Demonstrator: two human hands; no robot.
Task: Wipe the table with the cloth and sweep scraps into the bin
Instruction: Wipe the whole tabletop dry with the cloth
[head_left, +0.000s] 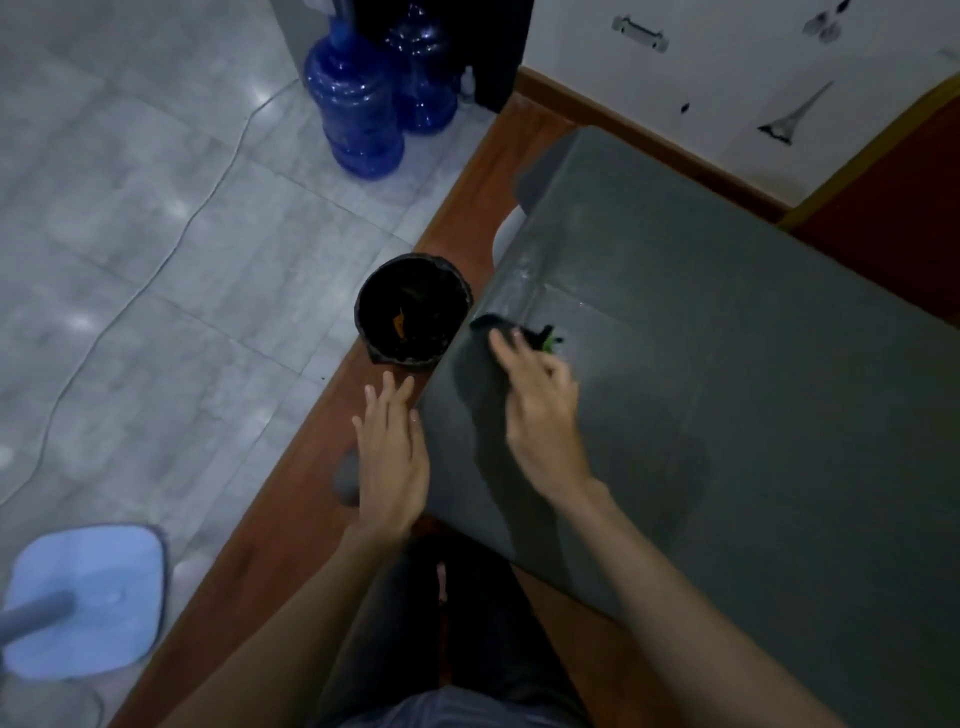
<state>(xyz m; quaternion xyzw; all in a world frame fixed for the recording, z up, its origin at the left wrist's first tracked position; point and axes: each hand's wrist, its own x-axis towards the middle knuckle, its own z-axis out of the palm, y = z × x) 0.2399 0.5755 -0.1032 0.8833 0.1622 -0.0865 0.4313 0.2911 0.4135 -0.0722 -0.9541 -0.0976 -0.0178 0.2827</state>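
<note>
here, the table (727, 364) presents a dark grey, matte top with a faint crease line running across it near its left edge; the surface overhangs a reddish-brown wooden ledge (291, 519). the cloth (506, 326) is a small, dark, crumpled piece lying on the grey top just beside that left edge; its colour nearly matches the surface, so its outline is hard to trace. the right hand (540, 415) lies palm down on the table with fingers extended and pressed onto the near part of the cloth; whether any finger curls under the fabric cannot be told. touching the cloth on its far right side is a small green scrap (551, 344), blurred. the left hand (392, 457) is flat with fingers spread and holds nothing, positioned over the wooden ledge with its thumb side against the table edge. the bin (413, 312) is round, lined with a black bag, and stands below and just beside the table edge, close to the cloth; an orange scrap (399, 323) is visible inside. two blue water bottles (358, 104) stand on the tiled floor, well apart from the bin.
</note>
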